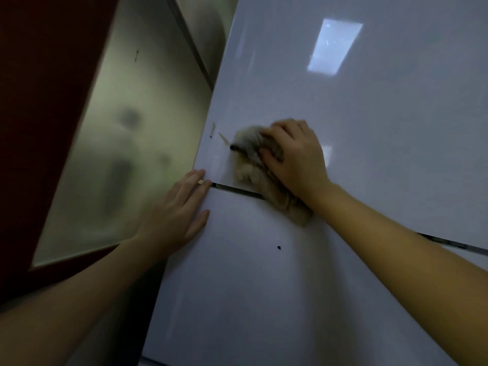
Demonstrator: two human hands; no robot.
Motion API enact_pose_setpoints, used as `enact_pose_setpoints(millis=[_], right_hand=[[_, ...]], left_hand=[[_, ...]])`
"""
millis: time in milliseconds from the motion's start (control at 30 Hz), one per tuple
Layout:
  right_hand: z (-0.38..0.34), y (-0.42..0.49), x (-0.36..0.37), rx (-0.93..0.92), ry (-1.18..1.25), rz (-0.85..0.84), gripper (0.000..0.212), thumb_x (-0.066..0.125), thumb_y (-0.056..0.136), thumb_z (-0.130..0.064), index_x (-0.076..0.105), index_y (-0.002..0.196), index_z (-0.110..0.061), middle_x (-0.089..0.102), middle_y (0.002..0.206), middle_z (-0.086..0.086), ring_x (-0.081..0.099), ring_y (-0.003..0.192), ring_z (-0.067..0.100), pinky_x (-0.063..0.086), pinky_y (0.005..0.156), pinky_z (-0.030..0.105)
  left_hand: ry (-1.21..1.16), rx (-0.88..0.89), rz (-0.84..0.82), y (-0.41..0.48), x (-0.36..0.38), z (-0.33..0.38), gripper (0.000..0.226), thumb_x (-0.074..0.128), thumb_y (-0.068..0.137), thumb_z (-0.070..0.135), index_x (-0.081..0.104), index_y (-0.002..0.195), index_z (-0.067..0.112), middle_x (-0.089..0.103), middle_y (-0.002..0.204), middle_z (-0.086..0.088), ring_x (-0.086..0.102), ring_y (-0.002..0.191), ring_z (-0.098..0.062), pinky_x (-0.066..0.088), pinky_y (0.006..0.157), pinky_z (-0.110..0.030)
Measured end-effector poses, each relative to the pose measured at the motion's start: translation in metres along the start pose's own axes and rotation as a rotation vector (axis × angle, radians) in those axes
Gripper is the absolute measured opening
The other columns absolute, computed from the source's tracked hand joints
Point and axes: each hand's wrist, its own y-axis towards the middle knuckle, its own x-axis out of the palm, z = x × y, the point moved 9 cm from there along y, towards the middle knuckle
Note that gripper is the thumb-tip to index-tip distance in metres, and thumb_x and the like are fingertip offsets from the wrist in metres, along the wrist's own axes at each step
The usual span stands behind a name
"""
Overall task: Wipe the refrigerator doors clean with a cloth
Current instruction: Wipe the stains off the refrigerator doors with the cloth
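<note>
1. The refrigerator fills the right and centre of the view, with its pale glossy upper door [369,128] above the lower door [250,299]. A thin dark gap [237,190] runs between them.
2. The right hand [295,159] presses a crumpled beige cloth [248,154] against the upper door near its lower left corner. Its fingers are curled into the fabric and grip it.
3. The cloth's lower end hangs from under the palm, crosses the gap and lies on the top of the lower door.
4. The left hand [174,215] lies flat at the left edge of the lower door, fingers straight and close together, holding nothing. Its fingertips reach the gap.
5. Brownish smears [223,138] show on the upper door just left of the cloth, and a small dark spot [278,247] sits on the lower door below it.
6. A bright rectangular reflection [334,46] shines high on the upper door.
7. Left of the refrigerator stands a frosted glass panel [126,154] in a dark red frame [39,101].
</note>
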Motion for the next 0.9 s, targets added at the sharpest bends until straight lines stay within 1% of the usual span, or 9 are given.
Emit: enact_pose_setpoints(millis=[200,267,367,467,533,667,800,833,900], right_hand=[[-0.005,0.084,0.036,0.033,0.004,0.002,0.033,0.064,0.092,-0.033,0.070,0.119,-0.014,0.067,0.113,0.009,0.058,0.104,0.030,0.048,0.082,0.037],[-0.014,0.099,0.051,0.029,0.028,-0.016,0.033,0.063,0.093,-0.032,0.070,0.120,-0.014,0.067,0.114,0.009,0.058,0.105,0.031,0.048,0.084,0.038],[-0.039,0.101,0.069,-0.062,0.055,-0.073,0.036,0.060,0.094,-0.034,0.069,0.123,-0.015,0.066,0.114,0.011,0.059,0.104,0.033,0.048,0.084,0.043],[-0.055,0.087,0.072,-0.210,0.046,-0.133,0.038,0.058,0.094,-0.034,0.069,0.124,-0.014,0.067,0.115,0.012,0.060,0.103,0.034,0.047,0.082,0.042],[-0.052,0.084,0.066,-0.257,0.026,-0.137,0.038,0.059,0.095,-0.033,0.069,0.125,-0.014,0.067,0.115,0.012,0.060,0.104,0.033,0.048,0.082,0.041],[-0.034,0.078,0.056,-0.082,0.036,-0.050,0.036,0.063,0.093,-0.032,0.069,0.125,-0.014,0.066,0.114,0.012,0.059,0.103,0.032,0.051,0.084,0.045],[-0.048,0.049,0.055,-0.194,0.051,-0.101,0.036,0.065,0.093,-0.031,0.069,0.125,-0.014,0.067,0.115,0.011,0.059,0.102,0.032,0.048,0.082,0.042],[-0.044,0.043,0.050,-0.193,0.041,-0.089,0.036,0.065,0.094,-0.031,0.069,0.125,-0.014,0.067,0.115,0.010,0.060,0.103,0.032,0.049,0.082,0.043],[-0.027,0.031,0.034,-0.083,0.026,-0.012,0.034,0.067,0.094,-0.029,0.070,0.123,-0.013,0.067,0.115,0.010,0.060,0.103,0.032,0.050,0.083,0.046]], left_hand=[[0.000,-0.011,-0.023,-0.002,0.000,-0.002,0.061,0.039,0.101,0.041,0.041,0.148,0.002,0.036,0.158,-0.019,0.033,0.148,-0.031,0.035,0.119,-0.043],[0.012,-0.013,-0.018,-0.004,0.000,-0.001,0.062,0.040,0.100,0.042,0.041,0.148,0.003,0.036,0.159,-0.018,0.033,0.148,-0.030,0.034,0.118,-0.041],[0.035,-0.017,-0.013,-0.008,0.002,0.001,0.062,0.039,0.101,0.043,0.040,0.149,0.005,0.034,0.160,-0.018,0.028,0.149,-0.028,0.029,0.118,-0.036],[0.023,-0.017,0.004,-0.009,0.004,0.004,0.062,0.039,0.101,0.042,0.041,0.148,0.003,0.033,0.160,-0.021,0.026,0.150,-0.030,0.028,0.118,-0.036],[0.028,-0.024,0.013,-0.008,0.004,0.006,0.062,0.039,0.100,0.043,0.042,0.147,0.002,0.033,0.159,-0.022,0.026,0.149,-0.031,0.028,0.118,-0.036],[0.011,-0.033,0.030,-0.007,0.005,0.008,0.062,0.042,0.099,0.042,0.042,0.146,0.001,0.033,0.159,-0.023,0.027,0.149,-0.032,0.020,0.120,-0.033],[-0.001,-0.025,0.050,-0.007,0.005,0.008,0.061,0.044,0.099,0.041,0.045,0.145,0.001,0.036,0.157,-0.024,0.030,0.148,-0.034,0.028,0.117,-0.037],[-0.002,-0.024,0.051,-0.007,0.004,0.008,0.061,0.044,0.099,0.042,0.045,0.145,0.001,0.035,0.158,-0.024,0.030,0.149,-0.033,0.028,0.118,-0.037],[0.001,-0.029,0.047,-0.007,0.003,0.008,0.061,0.042,0.100,0.042,0.043,0.146,0.002,0.034,0.159,-0.022,0.029,0.150,-0.032,0.028,0.118,-0.037]])
